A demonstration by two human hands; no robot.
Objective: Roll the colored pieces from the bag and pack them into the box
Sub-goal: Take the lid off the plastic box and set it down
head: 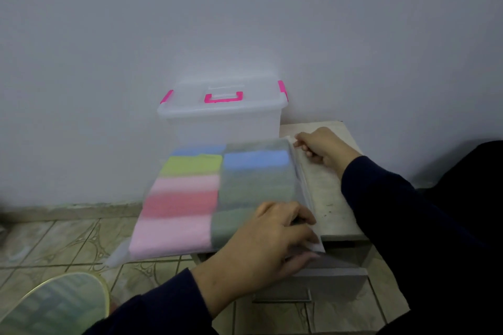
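A clear plastic bag (pixel 302 187) lies on a small wooden table, hanging over its left edge. Inside it are folded colored pieces (pixel 190 198) in pink, red, yellow-green, blue and grey-green, blurred by motion. My left hand (pixel 261 247) grips the bag's near right corner, thumb below and fingers on top. My right hand (pixel 321 149) pinches the bag's far right corner. Behind the bag stands a clear storage box (pixel 223 117) with pink latches and handle, its lid on.
The small wooden table (pixel 332 193) has a drawer front below with a metal handle (pixel 283 299). A round green-rimmed object (pixel 54 304) sits at the lower left on the tiled floor (pixel 54 239). A plain wall rises behind the box.
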